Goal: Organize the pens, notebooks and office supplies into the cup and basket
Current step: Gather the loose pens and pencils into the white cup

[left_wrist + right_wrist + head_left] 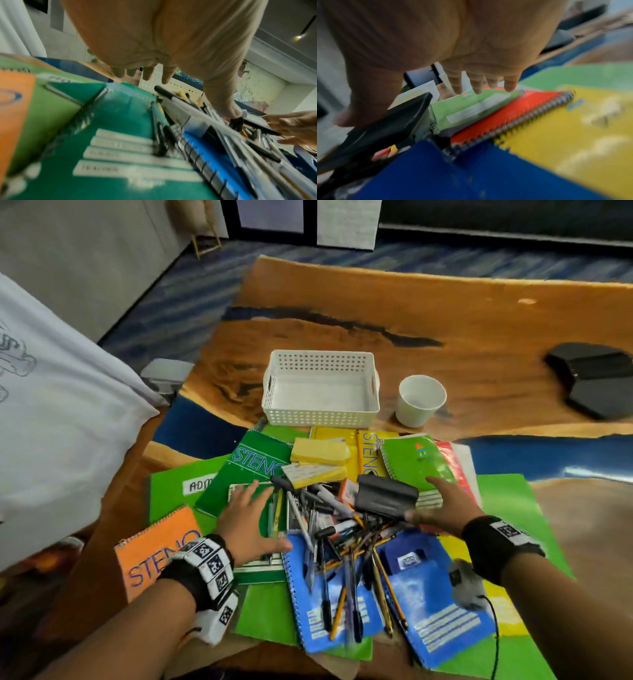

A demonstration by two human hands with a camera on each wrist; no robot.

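Left hand [245, 522] and right hand [442, 508], both spread flat and holding nothing, flank the pens [342, 546]. Risk: scooping could roll pens off the sloped notebooks [424, 594], missing the cup [420, 400].

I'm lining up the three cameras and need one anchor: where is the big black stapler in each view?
Head: the black stapler lies mid-frame, atop the pen pile, beside the right hand.
Left wrist: can't pick it out; too blurred.
Right wrist: stapler runs lower left, under the thumb.
Shared landmark: light-green spiral notebook directly beside it.
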